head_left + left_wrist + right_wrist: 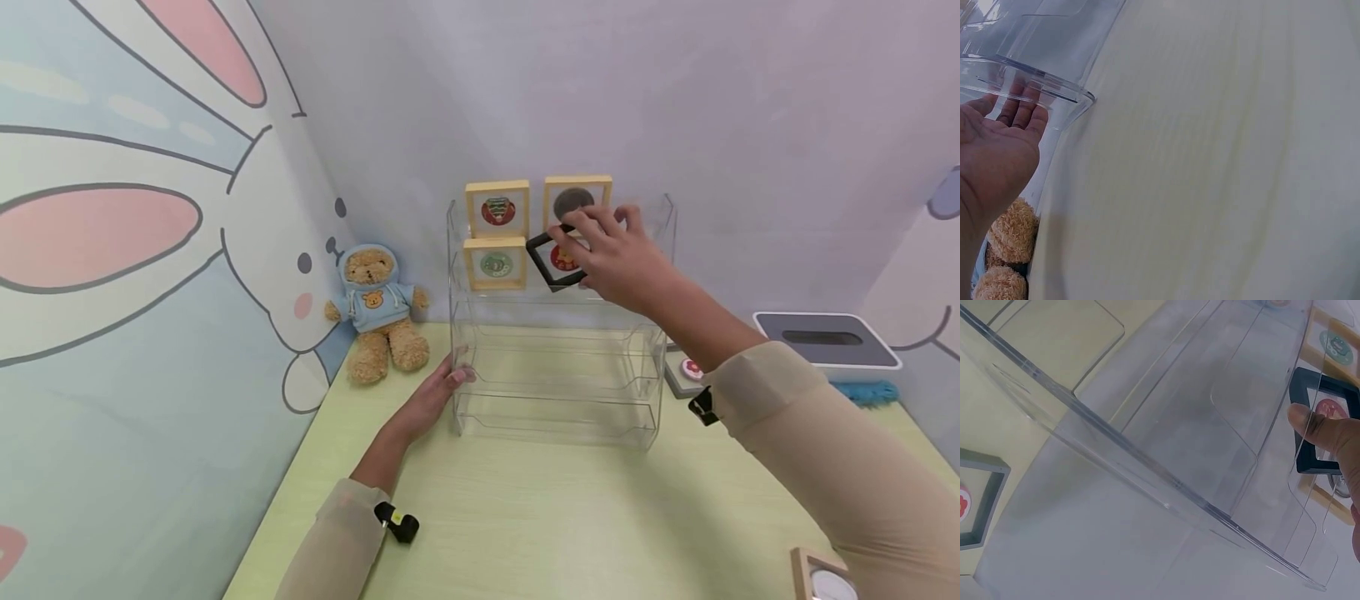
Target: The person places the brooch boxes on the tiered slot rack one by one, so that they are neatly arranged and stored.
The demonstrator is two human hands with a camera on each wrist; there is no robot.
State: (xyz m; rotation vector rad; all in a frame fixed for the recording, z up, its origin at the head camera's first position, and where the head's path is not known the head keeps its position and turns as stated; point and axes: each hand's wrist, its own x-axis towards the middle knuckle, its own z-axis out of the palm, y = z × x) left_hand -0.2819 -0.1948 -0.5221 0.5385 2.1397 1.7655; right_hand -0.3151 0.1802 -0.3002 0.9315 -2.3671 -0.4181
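black frame (558, 258): partly behind right grip (624, 260) | wooden frame (801, 575): cut off below

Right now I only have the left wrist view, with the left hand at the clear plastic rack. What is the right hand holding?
Observer: The right hand holds a black square frame with a red emblem.
Operator: Is it level?
Observer: No, the head view shows it tilted, with one corner pointing down.
Operator: What stands beside it, on the left?
Observer: A pale yellow square frame with a round green emblem.
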